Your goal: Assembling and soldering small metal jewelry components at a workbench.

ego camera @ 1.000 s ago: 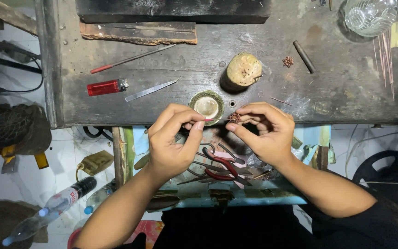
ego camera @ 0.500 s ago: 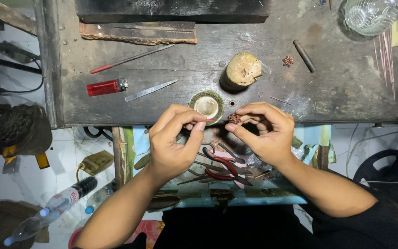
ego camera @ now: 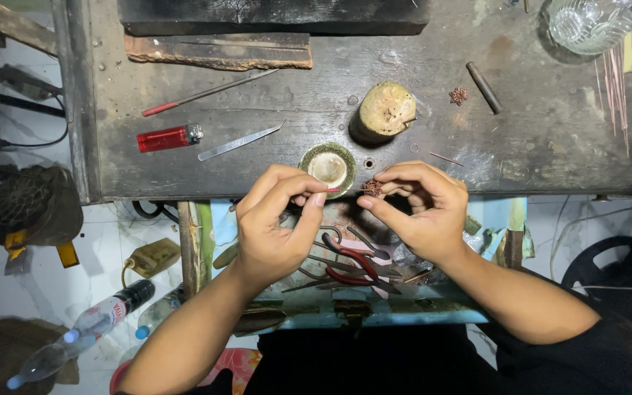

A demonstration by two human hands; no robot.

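Note:
My left hand [ego camera: 276,219] pinches a thin copper wire piece [ego camera: 334,191] between thumb and forefinger, its tip pointing right. My right hand [ego camera: 415,208] holds a small coppery wire ornament [ego camera: 372,188] at the fingertips, just where the wire ends. Both hands meet at the front edge of the dark worn workbench [ego camera: 294,153], over an open drawer [ego camera: 374,307] with red-handled pliers [ego camera: 356,265] and other tools. A small round green dish [ego camera: 328,167] sits just behind the fingers.
On the bench lie a red lighter [ego camera: 168,137], metal tweezers [ego camera: 239,142], a red-tipped rod [ego camera: 206,93], a wooden stump [ego camera: 387,110], a second small ornament [ego camera: 459,95], a dark rod [ego camera: 483,87], a glass bowl [ego camera: 590,22] and thin copper wires [ego camera: 612,80]. Plastic bottles [ego camera: 85,329] lie on the floor at left.

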